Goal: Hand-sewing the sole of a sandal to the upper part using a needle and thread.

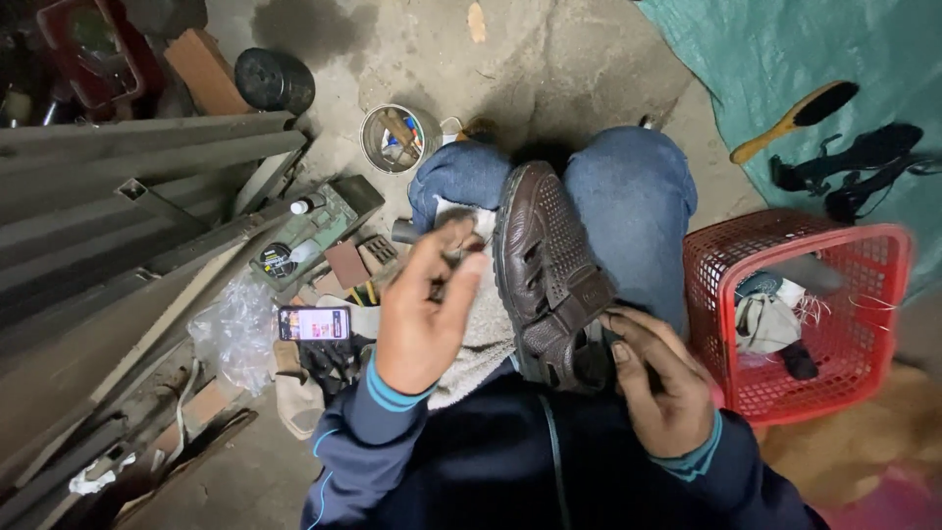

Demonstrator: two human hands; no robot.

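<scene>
Brown perforated leather shoe (546,270), lying on my lap: my right hand (659,381) gripped its heel; my left hand (420,316) hovered beside, fingers loosely curled, over cream terry cloth (484,329).

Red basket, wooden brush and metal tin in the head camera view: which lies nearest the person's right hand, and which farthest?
From the right hand:
1. Red basket, just to its right.
2. Metal tin, up left, beyond the knees.
3. Wooden brush, top right on the green sheet; close to the tin's distance, so these two are hard to rank.

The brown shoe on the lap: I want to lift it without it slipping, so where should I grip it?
Probably the heel end of the brown shoe, from the near right side, where the right hand already holds it. The toe points away and the perforated upper faces up.
</scene>
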